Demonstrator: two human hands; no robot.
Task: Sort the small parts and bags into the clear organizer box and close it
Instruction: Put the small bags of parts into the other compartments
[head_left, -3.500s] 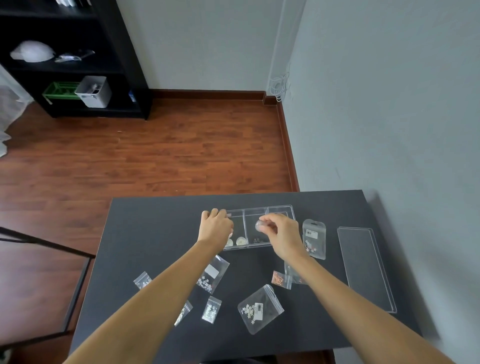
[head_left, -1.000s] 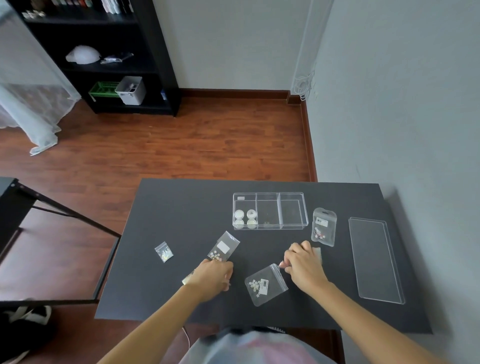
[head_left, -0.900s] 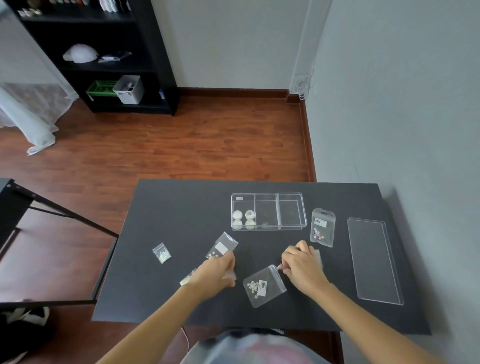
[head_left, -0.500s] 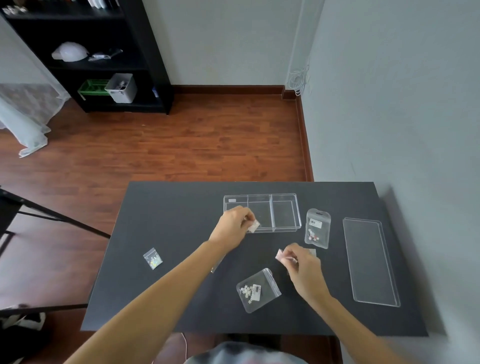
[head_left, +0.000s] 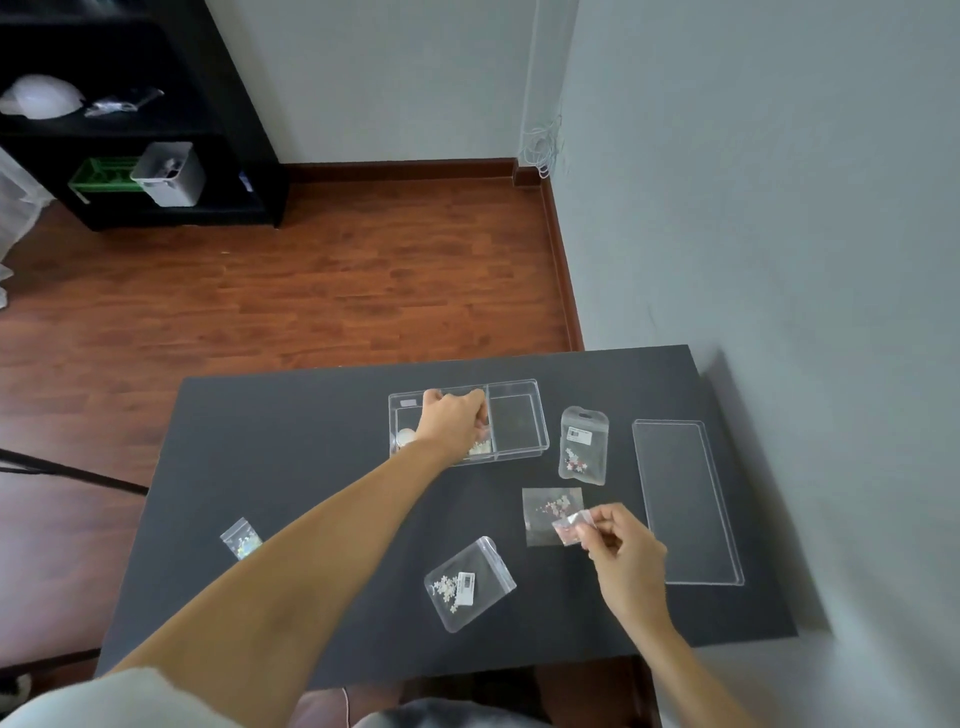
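While the left hand (head_left: 453, 422) reaches down into the middle compartment of the clear organizer box (head_left: 519, 422) near the desk's (head_left: 291, 441) far edge, apparently to drop bags there, its grip curls shut; on what, I cannot tell. The right hand (head_left: 626, 553) pinches a small pink-filled bag (head_left: 571, 526), held ready as next in line. Three larger bags (head_left: 469, 583) lie loose nearby, and the lid (head_left: 685, 501) waits by the right edge, clear of the sorting.

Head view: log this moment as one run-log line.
left hand: in organizer box middle compartment | right hand: pinching small pink bag | lid: off, right of box | loose bags remain on table
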